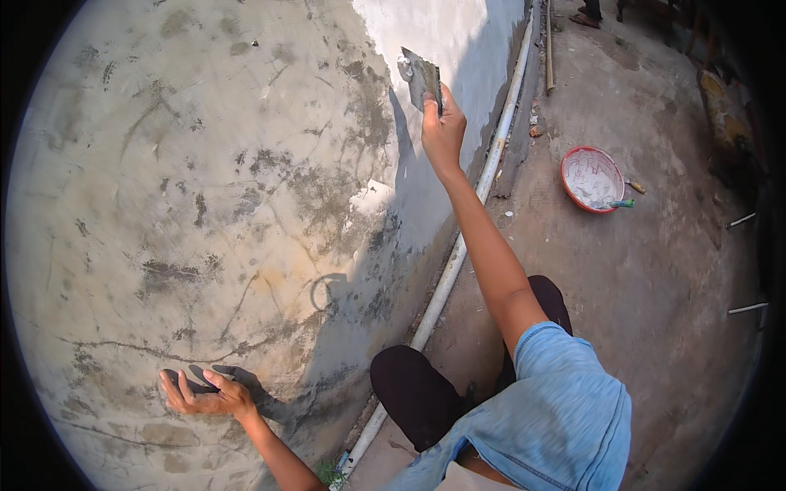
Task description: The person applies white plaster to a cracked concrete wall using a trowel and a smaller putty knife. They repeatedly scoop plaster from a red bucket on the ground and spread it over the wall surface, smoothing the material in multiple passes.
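In the right hand [444, 135], a scraper [422, 80] is being gripped at a white coating [446, 24]; the left hand [213, 398], empty, is being held close to the wall [123, 245], perhaps touching. Farther right, white paste [591, 176] is being held in a red-rimmed basin [563, 174].

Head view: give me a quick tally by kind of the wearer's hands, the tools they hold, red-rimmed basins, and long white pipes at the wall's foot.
Hands: 2 (left hand, right hand)
Held tools: 1 (flat scraper, in the right hand)
Basins: 1 (red-rimmed basin)
Pipes: 1 (long white pipe)
Total: 5
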{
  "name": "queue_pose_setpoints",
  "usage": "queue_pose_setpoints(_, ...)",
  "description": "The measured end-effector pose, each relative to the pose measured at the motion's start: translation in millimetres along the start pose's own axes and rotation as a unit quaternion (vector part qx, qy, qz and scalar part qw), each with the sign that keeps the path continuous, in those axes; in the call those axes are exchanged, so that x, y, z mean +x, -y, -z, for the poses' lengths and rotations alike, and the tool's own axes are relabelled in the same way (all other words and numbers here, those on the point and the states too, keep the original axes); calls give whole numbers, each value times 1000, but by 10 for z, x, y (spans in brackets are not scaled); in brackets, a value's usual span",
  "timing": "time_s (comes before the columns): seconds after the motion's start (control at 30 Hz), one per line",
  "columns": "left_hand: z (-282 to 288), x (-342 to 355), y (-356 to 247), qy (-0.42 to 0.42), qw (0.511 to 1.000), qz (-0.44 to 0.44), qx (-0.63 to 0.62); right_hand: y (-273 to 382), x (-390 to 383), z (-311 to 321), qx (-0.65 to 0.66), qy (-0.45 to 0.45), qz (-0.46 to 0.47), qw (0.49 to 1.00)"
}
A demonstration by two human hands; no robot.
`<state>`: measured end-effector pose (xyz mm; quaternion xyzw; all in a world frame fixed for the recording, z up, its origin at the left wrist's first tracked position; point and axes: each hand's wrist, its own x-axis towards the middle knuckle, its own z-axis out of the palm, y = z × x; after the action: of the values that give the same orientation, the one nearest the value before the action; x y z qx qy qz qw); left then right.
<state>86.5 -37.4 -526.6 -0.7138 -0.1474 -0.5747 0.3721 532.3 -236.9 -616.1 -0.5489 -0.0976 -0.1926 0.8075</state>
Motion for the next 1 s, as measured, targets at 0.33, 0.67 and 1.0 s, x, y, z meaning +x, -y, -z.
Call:
queue_pose_setpoints(0.33, 23, -1, -30, 31, 999, 15, 34, -103, -55, -567, -72, 32, 185, 980)
queue_pose_setpoints(0.67, 33, -11, 32, 21, 999, 4, 38, 224, -316, 86, -55, 93, 114, 988)
queue_pose_setpoints(1.0, -22, -16, -22, 8, 999, 1, 40, 82, 379, -312, -142, -23, 68, 987)
